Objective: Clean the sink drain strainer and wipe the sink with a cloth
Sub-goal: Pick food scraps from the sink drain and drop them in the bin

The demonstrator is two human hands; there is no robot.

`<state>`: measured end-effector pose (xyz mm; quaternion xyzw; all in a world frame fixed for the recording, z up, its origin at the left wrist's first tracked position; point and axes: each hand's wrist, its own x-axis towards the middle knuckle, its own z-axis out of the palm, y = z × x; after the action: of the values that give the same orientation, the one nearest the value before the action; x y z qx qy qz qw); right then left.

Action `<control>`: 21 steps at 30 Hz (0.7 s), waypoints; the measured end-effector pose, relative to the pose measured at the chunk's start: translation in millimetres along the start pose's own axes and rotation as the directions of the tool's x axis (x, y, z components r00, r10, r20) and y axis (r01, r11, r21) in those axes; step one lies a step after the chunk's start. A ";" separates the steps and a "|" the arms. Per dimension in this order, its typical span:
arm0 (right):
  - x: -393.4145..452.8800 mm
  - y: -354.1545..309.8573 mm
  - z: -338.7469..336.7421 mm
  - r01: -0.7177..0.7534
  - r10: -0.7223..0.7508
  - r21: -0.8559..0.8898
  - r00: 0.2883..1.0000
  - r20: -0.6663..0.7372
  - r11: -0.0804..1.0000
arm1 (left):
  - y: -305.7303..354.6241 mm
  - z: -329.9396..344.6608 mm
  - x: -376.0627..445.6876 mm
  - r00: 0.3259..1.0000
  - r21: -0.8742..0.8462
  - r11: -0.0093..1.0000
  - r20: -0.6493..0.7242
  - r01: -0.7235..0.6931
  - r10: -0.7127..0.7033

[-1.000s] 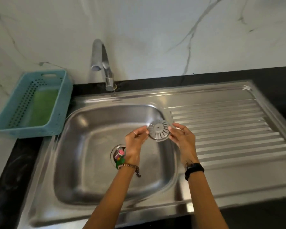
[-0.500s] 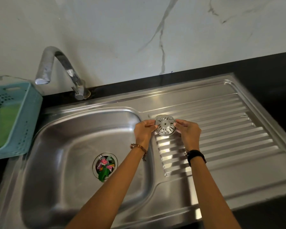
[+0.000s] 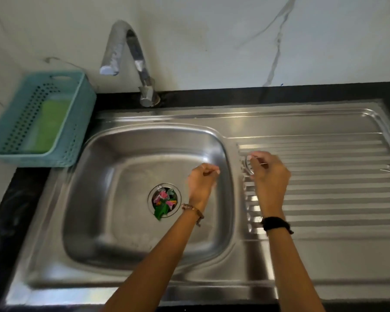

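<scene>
The round metal drain strainer is at the left end of the ribbed draining board, mostly hidden under my right hand, whose fingers close on it. My left hand hovers over the right part of the steel sink basin, fingers curled and holding nothing. The open drain hole in the basin floor holds pink and green scraps. A green cloth lies in the teal basket.
A teal perforated basket stands on the black counter left of the sink. The curved chrome tap rises behind the basin. A white marble wall runs along the back.
My left hand has let go of the strainer and drawn back over the basin. My right hand has lowered the strainer onto the draining board. The camera view has shifted.
</scene>
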<state>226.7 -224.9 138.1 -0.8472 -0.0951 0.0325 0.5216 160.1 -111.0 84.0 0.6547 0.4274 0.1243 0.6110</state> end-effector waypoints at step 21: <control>-88.3 68.5 219.1 0.409 0.161 -0.578 0.702 0.694 0.706 | -137.7 -135.1 40.2 0.979 0.837 0.545 0.147 -0.049 -0.138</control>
<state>115.0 -79.8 -26.1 -0.8905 -0.3523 0.2744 0.0870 35.7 -4.1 -25.2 0.8641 0.3892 -0.1751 0.2668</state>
